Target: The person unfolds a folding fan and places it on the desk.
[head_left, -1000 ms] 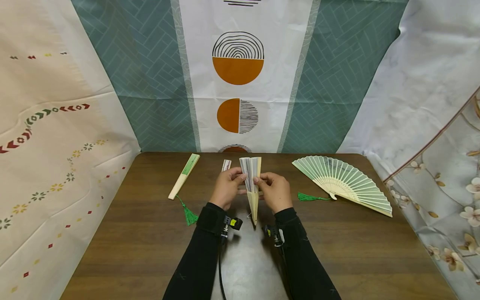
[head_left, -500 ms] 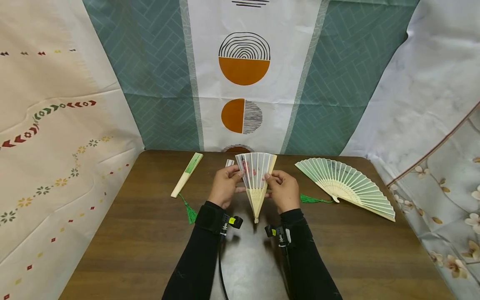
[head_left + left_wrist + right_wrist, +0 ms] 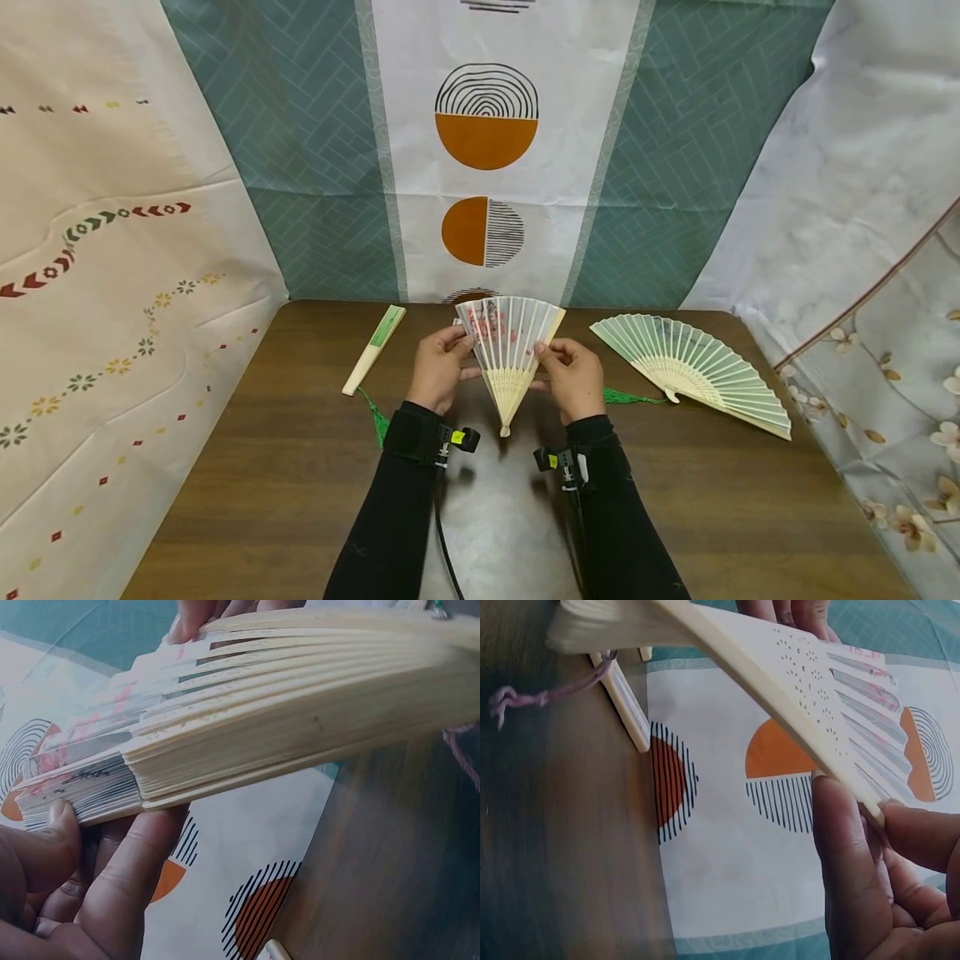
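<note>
A white folding fan (image 3: 508, 346) with red floral print and cream ribs is partly spread above the table, its pivot end toward me. My left hand (image 3: 437, 368) pinches its left edge between thumb and fingers; in the left wrist view many ribs (image 3: 315, 742) are still stacked together on that side. The right edge is pinched by my right hand (image 3: 573, 379), with thumb and fingers on the outer guard stick (image 3: 780, 712). From the pivot end hangs a short pinkish cord (image 3: 555, 696). Behind the fan, another slim folded piece (image 3: 624, 705) lies on the table, mostly hidden in the head view.
To the left lies a folded green fan (image 3: 375, 350) with a green tassel (image 3: 380, 423). A spread pale green fan (image 3: 697, 371) rests on the right, its tassel (image 3: 628, 397) pointing left. The brown table (image 3: 262, 500) ends at a patterned cloth backdrop (image 3: 315, 167).
The white fan went from nearly folded to partly spread, showing its red print. My hands have moved apart, each keeping its pinch on one edge. The other fans stay put.
</note>
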A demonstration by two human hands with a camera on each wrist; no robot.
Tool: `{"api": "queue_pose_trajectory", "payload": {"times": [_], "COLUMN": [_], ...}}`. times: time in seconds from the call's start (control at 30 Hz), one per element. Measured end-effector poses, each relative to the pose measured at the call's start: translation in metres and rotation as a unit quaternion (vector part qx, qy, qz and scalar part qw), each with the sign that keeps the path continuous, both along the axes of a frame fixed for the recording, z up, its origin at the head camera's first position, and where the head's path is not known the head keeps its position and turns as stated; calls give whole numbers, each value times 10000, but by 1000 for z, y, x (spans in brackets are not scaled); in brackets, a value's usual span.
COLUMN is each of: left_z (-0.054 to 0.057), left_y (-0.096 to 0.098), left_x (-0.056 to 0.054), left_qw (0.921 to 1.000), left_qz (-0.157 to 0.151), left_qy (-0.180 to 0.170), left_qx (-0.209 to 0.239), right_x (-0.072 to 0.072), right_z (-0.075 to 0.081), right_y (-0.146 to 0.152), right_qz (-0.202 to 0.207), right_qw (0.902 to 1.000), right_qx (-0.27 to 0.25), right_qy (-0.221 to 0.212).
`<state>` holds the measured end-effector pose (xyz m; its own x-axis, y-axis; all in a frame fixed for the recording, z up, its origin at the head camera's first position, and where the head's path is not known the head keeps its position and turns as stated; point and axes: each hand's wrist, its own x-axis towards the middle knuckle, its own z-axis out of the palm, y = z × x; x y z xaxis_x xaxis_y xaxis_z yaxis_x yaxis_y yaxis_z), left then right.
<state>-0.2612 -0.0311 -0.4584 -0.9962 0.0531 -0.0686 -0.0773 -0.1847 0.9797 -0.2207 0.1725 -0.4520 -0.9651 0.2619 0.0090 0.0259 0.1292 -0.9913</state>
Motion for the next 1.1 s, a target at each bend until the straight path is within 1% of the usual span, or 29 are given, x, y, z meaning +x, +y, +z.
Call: {"api": "queue_pose_trajectory", "payload": {"times": [0.13, 0.27, 0.43, 0.6, 0.67, 0.83, 1.03, 1.1], "left_z": [1, 2, 0, -2, -3, -5, -8, -8], "left_y": [-2, -2, -6, -10, -10, -10, -17, -17], "left_x": [1, -1, -5, -7, -8, -10, -7, -8], "left_qw": [10000, 9996, 9981, 9971, 9970, 9954, 9920, 9920], "left_qz": [57, 145, 298, 464, 471, 360, 790, 745], "left_qy": [38, 35, 4, -57, -54, 54, 16, 28], "left_qx": [50, 236, 531, 596, 616, 882, 986, 1014], "right_x": [0, -1, -2, -3, -3, -5, -5, -6], "right_z": [0, 2, 3, 1, 1, 2, -1, -1], "right_y": [0, 3, 9, 10, 12, 15, 10, 12], "right_qz": [5, -74, -217, -240, -266, -493, -327, -450], "right_qw": [9999, 9989, 9959, 9933, 9928, 9896, 9889, 9866], "right_qx": [-165, -457, -846, -1107, -1154, -1301, -1429, -1539], "right_qy": [-4, 55, 225, 205, 201, 367, 236, 308]}}
